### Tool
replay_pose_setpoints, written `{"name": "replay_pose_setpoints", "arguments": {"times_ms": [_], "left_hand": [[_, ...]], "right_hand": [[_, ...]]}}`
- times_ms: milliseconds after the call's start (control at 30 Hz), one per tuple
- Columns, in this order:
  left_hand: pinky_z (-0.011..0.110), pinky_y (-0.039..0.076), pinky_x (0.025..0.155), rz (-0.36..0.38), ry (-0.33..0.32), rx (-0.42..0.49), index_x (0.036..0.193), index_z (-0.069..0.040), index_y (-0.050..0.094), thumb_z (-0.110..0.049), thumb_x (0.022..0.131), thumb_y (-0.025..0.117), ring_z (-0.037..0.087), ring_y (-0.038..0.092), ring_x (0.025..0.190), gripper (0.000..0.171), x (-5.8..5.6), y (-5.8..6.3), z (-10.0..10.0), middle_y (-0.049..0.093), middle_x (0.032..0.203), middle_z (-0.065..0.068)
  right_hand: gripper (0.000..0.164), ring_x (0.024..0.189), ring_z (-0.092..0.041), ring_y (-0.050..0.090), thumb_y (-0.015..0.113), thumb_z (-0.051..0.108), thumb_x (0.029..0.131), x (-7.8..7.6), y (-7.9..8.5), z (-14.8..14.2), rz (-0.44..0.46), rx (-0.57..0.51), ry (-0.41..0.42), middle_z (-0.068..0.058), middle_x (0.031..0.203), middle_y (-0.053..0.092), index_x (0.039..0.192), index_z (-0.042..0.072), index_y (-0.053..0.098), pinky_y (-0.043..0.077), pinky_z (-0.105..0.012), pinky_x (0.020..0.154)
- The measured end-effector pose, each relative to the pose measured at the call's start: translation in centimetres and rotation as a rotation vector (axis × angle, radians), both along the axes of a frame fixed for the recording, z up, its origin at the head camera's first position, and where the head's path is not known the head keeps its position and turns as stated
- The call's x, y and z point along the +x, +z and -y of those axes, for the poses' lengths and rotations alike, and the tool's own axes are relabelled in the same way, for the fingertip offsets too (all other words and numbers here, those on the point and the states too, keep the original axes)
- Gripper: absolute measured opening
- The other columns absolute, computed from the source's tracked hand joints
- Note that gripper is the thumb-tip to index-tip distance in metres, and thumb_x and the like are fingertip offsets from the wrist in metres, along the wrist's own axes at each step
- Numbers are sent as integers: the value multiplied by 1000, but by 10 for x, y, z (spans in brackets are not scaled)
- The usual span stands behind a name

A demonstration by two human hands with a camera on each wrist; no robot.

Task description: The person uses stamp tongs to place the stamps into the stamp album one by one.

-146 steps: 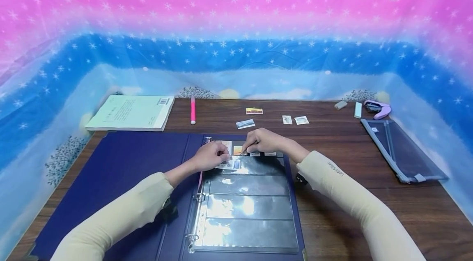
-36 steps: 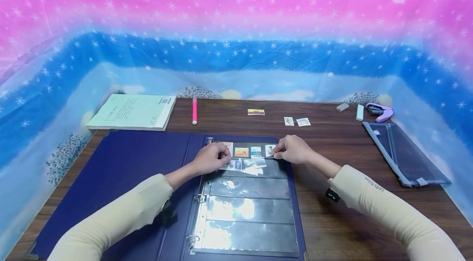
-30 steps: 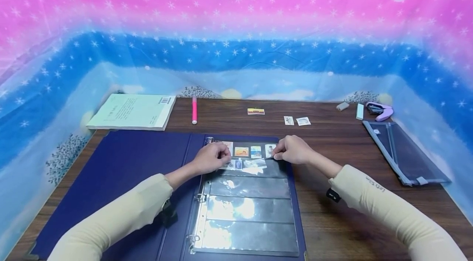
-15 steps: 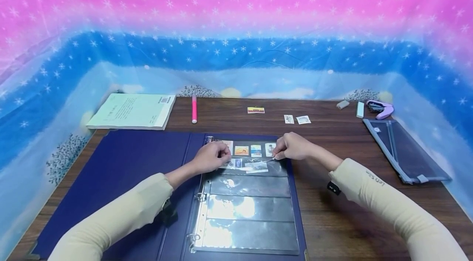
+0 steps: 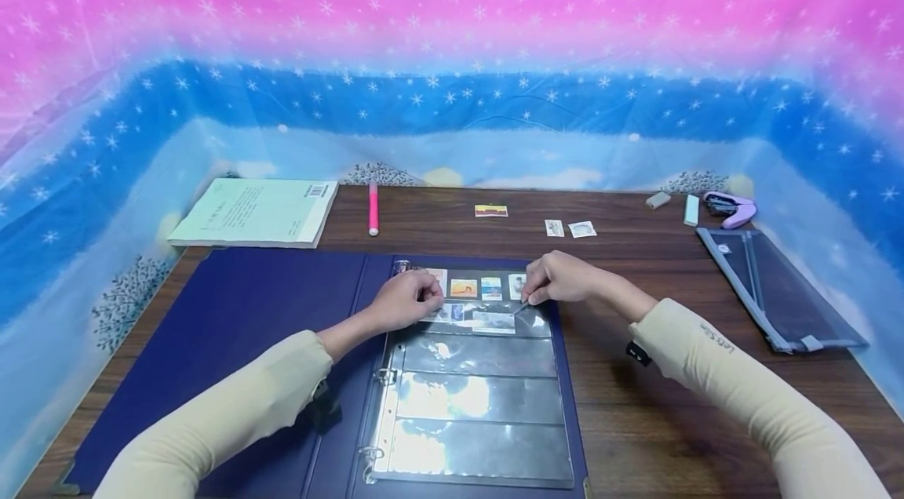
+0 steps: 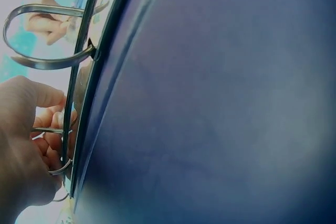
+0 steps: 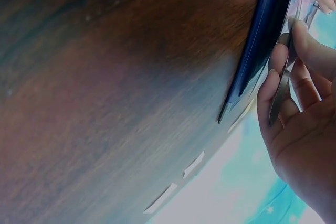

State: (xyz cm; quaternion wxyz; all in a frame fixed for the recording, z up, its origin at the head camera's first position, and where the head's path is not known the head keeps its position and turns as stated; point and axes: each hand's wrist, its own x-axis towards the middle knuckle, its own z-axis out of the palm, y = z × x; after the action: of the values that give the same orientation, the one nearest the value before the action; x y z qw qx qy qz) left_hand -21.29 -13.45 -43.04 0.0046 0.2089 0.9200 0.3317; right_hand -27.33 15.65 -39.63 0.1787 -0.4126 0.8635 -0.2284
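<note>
A ring-binder stamp album (image 5: 233, 358) lies spread on the desk, a black pocket page (image 5: 487, 405) on its right side. My left hand (image 5: 406, 301) pinches the clear pocket edge near the page's upper left; its fingertips are partly hidden. With my right hand (image 5: 561, 278) I hold metal tweezers (image 7: 281, 95), their tips at the right end of a grey landscape stamp (image 5: 493, 322) in the second row. Left of it sits a blue-and-white stamp (image 5: 457, 313), partly beside my left fingers. Along the top row are an orange stamp (image 5: 464, 289), a blue one (image 5: 491, 289) and others.
Loose on the desk behind the album lie a yellow-red stamp (image 5: 490, 211) and two pale stamps (image 5: 554, 228). A green book (image 5: 254, 213) and pink marker (image 5: 373, 209) stand back left. At right are erasers (image 5: 691, 210), a purple stapler (image 5: 738, 213) and a mesh pouch (image 5: 777, 291).
The grey landscape stamp has gone from the desk into the second row. Over the last second it has straightened and shifted slightly down, the tweezers following. My left hand stays put.
</note>
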Motion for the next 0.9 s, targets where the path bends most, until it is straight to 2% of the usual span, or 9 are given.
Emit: {"name": "replay_pose_setpoints", "arguments": {"times_ms": [167,333,500,667,800,900], "left_hand": [[20,35,63,22,13,29,76,-14,61,-16,81,66,4,43,58,7,-1,0,0,54,66,-5],[20,36,60,39,28,60,76,-12,61,-15,79,68,4,44,57,9,0,1,-1,55,66,-3],[21,37,63,30,46,66,74,-10,62,-15,78,71,5,46,60,11,3,3,-2,57,70,0],[24,34,68,-1,58,47,70,-12,63,-17,77,73,7,44,63,14,3,2,-3,55,72,0],[23,33,67,-22,40,30,69,-13,63,-18,77,73,7,43,62,14,3,2,-2,53,69,-1],[23,35,66,-51,-7,-10,74,-13,64,-19,77,73,8,44,64,12,4,2,-2,53,69,-1]], "right_hand": [[10,70,-1,49,70,12,80,0,4,-4,-28,-11,14,4,78,66,88,12,76,41,-19,68],[14,69,-2,49,68,13,82,-2,11,-15,-57,-19,-24,5,81,66,94,13,75,40,-21,66],[15,64,-6,46,67,15,84,-4,16,-34,-88,-50,-144,3,82,65,97,15,74,37,-23,61],[14,72,-9,53,66,17,85,-7,17,-54,-172,-109,-287,-1,91,69,97,16,74,40,-25,63],[20,66,-11,49,65,18,86,-14,14,-69,-188,-128,-431,-6,90,67,103,11,72,39,-25,59],[25,63,-16,48,64,19,88,-21,9,-79,-162,-141,-544,-12,93,66,108,7,70,38,-26,58]]}}
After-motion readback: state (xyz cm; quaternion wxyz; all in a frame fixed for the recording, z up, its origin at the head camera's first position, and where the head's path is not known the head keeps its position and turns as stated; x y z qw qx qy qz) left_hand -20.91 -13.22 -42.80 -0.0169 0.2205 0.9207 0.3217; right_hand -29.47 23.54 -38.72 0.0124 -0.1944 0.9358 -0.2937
